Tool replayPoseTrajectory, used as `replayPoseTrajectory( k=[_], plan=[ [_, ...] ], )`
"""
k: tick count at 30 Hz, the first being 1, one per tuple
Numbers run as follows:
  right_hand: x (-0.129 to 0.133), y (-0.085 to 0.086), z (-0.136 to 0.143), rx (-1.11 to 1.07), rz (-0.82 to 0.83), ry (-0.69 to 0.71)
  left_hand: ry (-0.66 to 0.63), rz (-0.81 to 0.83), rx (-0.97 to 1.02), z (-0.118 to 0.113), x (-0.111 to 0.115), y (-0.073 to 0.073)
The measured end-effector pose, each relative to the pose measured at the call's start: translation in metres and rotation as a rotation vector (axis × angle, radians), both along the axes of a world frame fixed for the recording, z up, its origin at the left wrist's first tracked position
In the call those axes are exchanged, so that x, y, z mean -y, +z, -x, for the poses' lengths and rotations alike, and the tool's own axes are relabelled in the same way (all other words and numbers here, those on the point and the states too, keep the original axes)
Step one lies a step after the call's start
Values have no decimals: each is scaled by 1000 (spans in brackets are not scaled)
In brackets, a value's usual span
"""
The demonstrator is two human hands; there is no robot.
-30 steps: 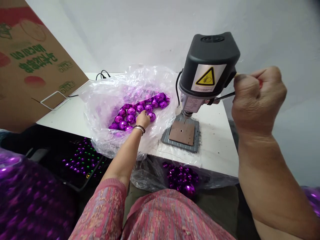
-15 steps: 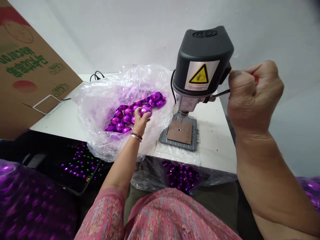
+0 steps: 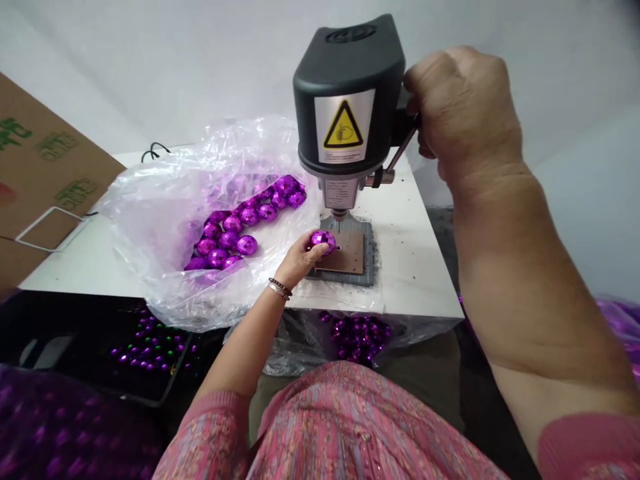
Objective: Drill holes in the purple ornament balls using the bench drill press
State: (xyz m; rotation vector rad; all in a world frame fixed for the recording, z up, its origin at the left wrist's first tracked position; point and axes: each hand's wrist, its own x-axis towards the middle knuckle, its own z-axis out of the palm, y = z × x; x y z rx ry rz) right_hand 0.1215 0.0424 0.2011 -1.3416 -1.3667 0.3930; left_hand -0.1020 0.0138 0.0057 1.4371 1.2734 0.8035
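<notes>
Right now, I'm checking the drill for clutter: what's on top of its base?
A brown plate lies on the base. The left hand holds a purple ball; together they cover part of the plate, so that area can't be seen.

Item: one head-worn view on my monitor, set above the wearer's patterned top (image 3: pixel 360 427), looking forward and down across the white table (image 3: pixel 410 287) to the pale wall (image 3: pixel 200 60). Range: close, with the right hand (image 3: pixel 465 113) nearest my lens, the drill press (image 3: pixel 350 120) upright slightly right of centre, and the cardboard box (image 3: pixel 50 173) cut by the left edge. Lower left: dark space (image 3: pixel 75 333) under the table, probably too dim for me to catalogue reliably.
</notes>
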Motion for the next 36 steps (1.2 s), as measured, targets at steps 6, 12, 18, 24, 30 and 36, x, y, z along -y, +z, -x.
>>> replayPoseTrajectory(
  k=[6, 12, 18, 24, 30, 36],
  plan=[
    [1, 1, 3, -17, 20, -69, 93, -48, -204, -9, -7, -2],
    [8, 3, 5, -37, 41, -63, 64, -100, -321, -19, -7, 5],
    [7, 5, 6, -25, 49, -80, 46, -170, -467, -32, -10, 7],
    [6, 5, 6, -24, 48, -64, 3, -267, -484, -43, -15, 8],
    [18, 0, 9, 50, -36, -101, -40, -157, -383, -41, -13, 2],
    [52, -34, 6, 226, -245, -64, -26, -197, -418, -42, -9, 2]
  ],
)
